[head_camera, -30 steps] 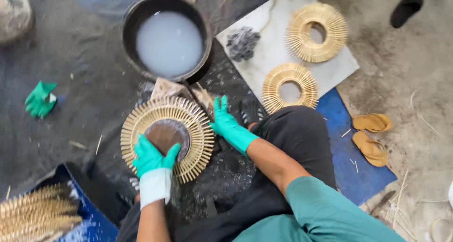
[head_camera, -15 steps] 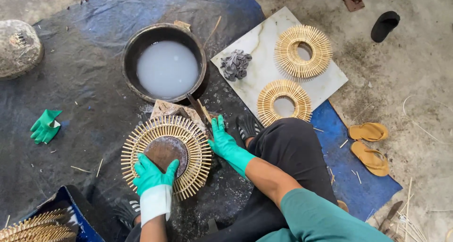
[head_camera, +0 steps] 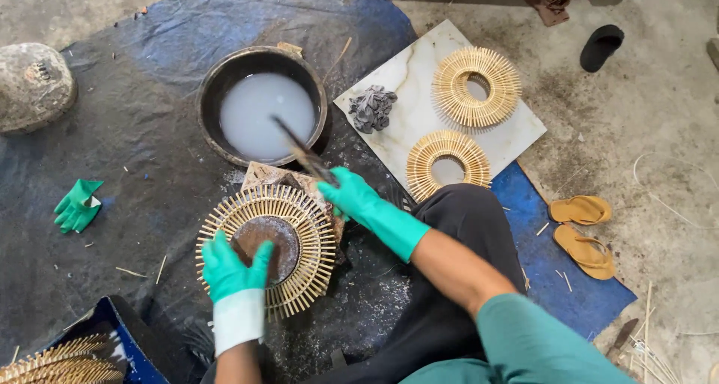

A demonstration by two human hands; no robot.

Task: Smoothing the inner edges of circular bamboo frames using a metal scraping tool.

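A dark plastic sheet (head_camera: 135, 129) covers the concrete floor (head_camera: 644, 114). On it lie a basin of cloudy water (head_camera: 262, 107) far, a marble slab (head_camera: 419, 107) right, a spare green glove (head_camera: 76, 204) left, and a stone (head_camera: 34, 84) far left.

Right hand (head_camera: 352, 194) now holds brush (head_camera: 299, 148), lifted toward basin (head_camera: 213, 92).

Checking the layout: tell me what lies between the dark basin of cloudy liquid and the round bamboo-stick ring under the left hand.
Head view: a small brownish board.
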